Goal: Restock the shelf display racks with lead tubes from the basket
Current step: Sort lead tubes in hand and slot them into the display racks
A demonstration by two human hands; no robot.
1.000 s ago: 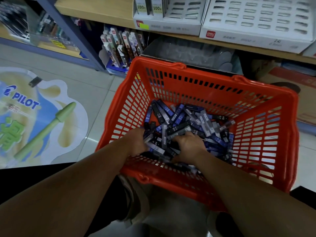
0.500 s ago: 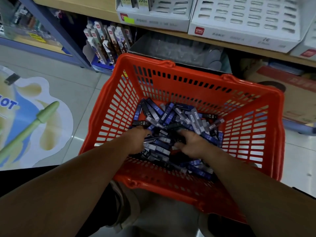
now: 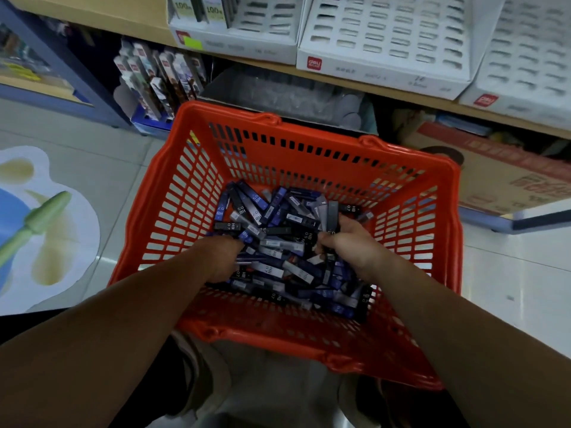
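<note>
An orange plastic basket (image 3: 309, 149) sits on the floor in front of me, holding a heap of black and blue lead tubes (image 3: 278, 230). Both my hands are down in the heap. My left hand (image 3: 221, 257) is at the left side with its fingers buried among the tubes and curled round several of them. My right hand (image 3: 349, 242) is at the right side, gripping a bunch of grey and black tubes that stick up above its fingers. White slotted display racks (image 3: 386, 38) stand on the wooden shelf above the basket.
A clear plastic bin (image 3: 287, 91) and upright packaged pens (image 3: 157, 78) sit under the shelf behind the basket. A cardboard box (image 3: 500, 177) lies at the right. A floor sticker (image 3: 40, 227) covers the tiles at the left. My knees are below the basket.
My hands have moved apart inside the heap, the right one lifting to the right with a bunch of tubes. The view has shifted so the basket sits more central and the racks show more.
</note>
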